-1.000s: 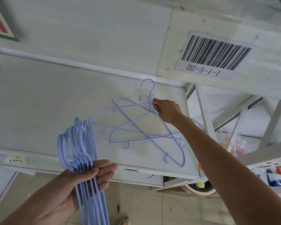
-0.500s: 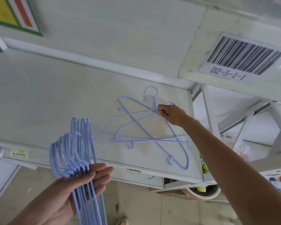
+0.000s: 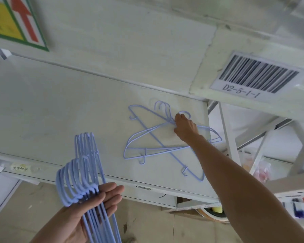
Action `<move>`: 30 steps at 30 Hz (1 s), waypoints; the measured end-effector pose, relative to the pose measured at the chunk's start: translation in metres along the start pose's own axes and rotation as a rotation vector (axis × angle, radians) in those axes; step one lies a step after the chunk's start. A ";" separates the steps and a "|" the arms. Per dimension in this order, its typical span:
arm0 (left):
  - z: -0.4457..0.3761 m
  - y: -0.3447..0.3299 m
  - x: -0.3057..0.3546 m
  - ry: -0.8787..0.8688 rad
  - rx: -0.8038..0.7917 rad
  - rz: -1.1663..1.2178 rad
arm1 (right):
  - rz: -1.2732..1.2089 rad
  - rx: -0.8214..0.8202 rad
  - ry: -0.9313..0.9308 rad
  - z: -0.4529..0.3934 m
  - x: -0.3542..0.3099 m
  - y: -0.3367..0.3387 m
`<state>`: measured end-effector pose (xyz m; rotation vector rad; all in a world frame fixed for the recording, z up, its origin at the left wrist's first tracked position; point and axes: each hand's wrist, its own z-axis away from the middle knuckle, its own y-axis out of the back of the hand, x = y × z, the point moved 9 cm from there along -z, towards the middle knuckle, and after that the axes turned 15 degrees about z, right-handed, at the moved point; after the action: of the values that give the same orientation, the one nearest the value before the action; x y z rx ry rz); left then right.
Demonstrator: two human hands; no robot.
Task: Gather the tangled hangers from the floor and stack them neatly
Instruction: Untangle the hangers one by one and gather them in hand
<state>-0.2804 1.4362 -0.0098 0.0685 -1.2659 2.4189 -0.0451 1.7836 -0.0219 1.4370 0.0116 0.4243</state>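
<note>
Several thin pale-blue wire hangers are in view. A bundle of hangers (image 3: 81, 174) stands upright in my left hand (image 3: 88, 206) at the lower left, hooks aligned, fingers loosely wrapped round the necks. A few more hangers (image 3: 147, 137) lie crossed flat on the pale shelf board (image 3: 60, 106). My right hand (image 3: 184, 128) reaches over them and pinches them at the necks, just below the hooks (image 3: 162, 106).
A barcode label (image 3: 256, 76) reading D2-5-1-1 is on the beam above. A yellow sign with a red arrow (image 3: 16, 20) is at the top left. White rack struts (image 3: 230, 137) stand to the right; a round container (image 3: 216, 213) sits on the floor below.
The view has shifted so the shelf sits lower and further right. My right hand stays pinched at the necks of the lying hangers, whose hooks have drawn closer together. My left hand's bundle is steady.
</note>
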 end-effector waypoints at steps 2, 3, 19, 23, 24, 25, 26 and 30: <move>0.006 0.006 0.002 -0.016 0.035 -0.050 | 0.012 0.021 -0.061 0.001 0.001 -0.003; 0.008 0.008 0.004 -0.035 0.055 -0.052 | 0.029 0.028 -0.083 0.001 0.002 -0.004; 0.048 -0.021 0.017 -0.057 0.015 -0.106 | -0.306 0.021 0.181 0.062 -0.043 0.109; 0.057 -0.044 0.020 -0.073 -0.002 -0.095 | -1.004 -0.178 0.165 0.128 -0.092 0.120; 0.055 -0.049 0.021 -0.080 0.002 -0.087 | -1.093 -0.188 0.129 0.145 -0.103 0.118; 0.053 -0.053 0.021 -0.083 0.004 -0.082 | -1.149 -0.184 0.093 0.160 -0.113 0.115; 0.051 -0.057 0.020 -0.080 0.008 -0.088 | -1.169 -0.164 0.065 0.175 -0.122 0.112; 0.044 -0.058 0.018 -0.052 0.037 -0.135 | -1.193 -0.090 0.048 0.225 -0.149 0.106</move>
<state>-0.2808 1.4368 0.0651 0.2209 -1.1991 2.3384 -0.1535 1.5334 0.0762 1.0992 0.8324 -0.5199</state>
